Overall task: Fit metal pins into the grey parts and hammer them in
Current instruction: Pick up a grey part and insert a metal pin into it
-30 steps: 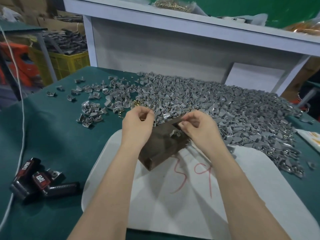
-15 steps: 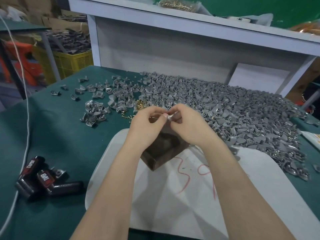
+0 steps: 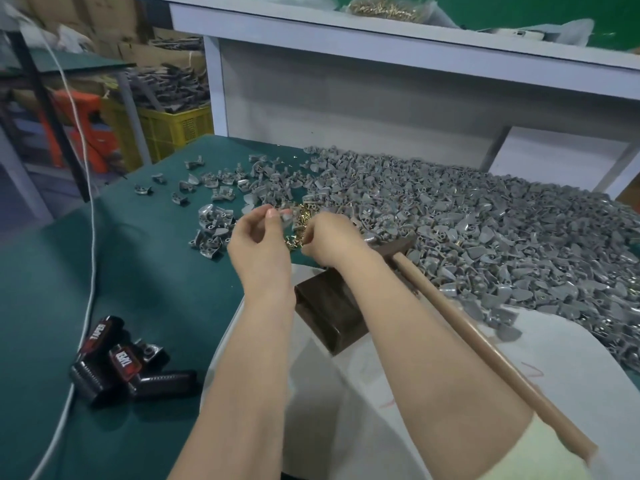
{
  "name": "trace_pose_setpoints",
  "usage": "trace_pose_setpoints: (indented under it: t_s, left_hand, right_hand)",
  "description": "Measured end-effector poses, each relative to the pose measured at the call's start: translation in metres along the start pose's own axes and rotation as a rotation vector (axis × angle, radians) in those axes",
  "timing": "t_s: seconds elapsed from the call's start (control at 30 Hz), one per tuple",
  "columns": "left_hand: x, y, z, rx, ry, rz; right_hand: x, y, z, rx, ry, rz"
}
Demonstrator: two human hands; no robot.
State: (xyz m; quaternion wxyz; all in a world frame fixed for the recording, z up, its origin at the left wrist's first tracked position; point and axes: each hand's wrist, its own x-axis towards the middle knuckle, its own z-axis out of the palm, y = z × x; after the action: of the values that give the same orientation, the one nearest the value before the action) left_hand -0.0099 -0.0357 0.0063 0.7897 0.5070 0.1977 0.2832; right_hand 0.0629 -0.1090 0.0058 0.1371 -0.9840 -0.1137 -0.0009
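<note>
Left hand (image 3: 259, 247): pinches one grey part (image 3: 286, 216) just above the pins (image 3: 300, 225).
Right hand (image 3: 332, 240): fingers curled into the pins; I cannot tell its grip.
Change: both hands have left the block (image 3: 329, 313). I judge pin-fitting comes next.
Hammer (image 3: 485, 344): idle.

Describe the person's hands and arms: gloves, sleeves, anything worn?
Left hand and right hand are bare, with no gloves, rings or watch visible. Both arms are uncovered down to the bottom of the frame, except for a pale cream sleeve edge showing near the right elbow.
</note>
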Motion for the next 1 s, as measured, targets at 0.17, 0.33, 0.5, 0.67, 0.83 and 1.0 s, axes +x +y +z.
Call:
trace_pose_setpoints:
  t_s: [0.17,0.33,0.5,0.67,0.83,1.0]
  left_hand:
    - [-0.004,0.001,0.002,0.000,0.015,-0.014]
    - [-0.007,0.002,0.004,-0.075,-0.024,-0.081]
    - [-0.011,0.005,0.006,-0.160,-0.075,-0.110]
    - [-0.014,0.007,0.007,-0.034,-0.210,0.007]
    - [-0.023,0.006,0.012,0.194,-0.457,0.108]
    - [-0.031,-0.001,0.017,0.315,-0.556,0.070]
  right_hand:
    - [0.017,-0.017,0.010,-0.181,-0.099,0.049]
    - [0.020,-0.016,0.016,-0.076,-0.065,0.004]
    - [0.016,-0.014,0.014,-0.065,-0.031,-0.043]
    - [0.008,0.005,-0.016,0.104,0.187,0.068]
    - [-0.035,0.047,-0.048,0.484,0.306,0.129]
    - [-0.086,0.073,-0.051,0.970,0.262,0.208]
